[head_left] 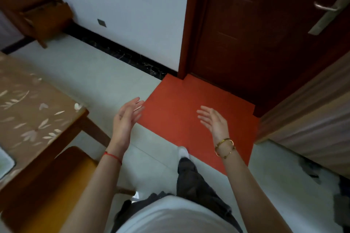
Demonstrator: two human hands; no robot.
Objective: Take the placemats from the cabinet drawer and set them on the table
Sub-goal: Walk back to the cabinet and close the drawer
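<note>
My left hand (127,117) and my right hand (214,119) are raised in front of me with fingers spread, both empty, over the floor and a red doormat (180,104). The table (34,111), covered with a brown leaf-patterned cloth, fills the left side of the view. At the right edge stands a wooden cabinet (310,115); no drawer shows as open on it. No placemats are visible. One of my feet is stepped forward onto the mat's near edge.
A wooden chair (56,181) stands tucked by the table's near corner. A dark red door (265,30) with a metal handle is ahead on the right. A small wooden stand (39,11) sits in the far left corner by the white wall. A pale object lies at the table's left edge.
</note>
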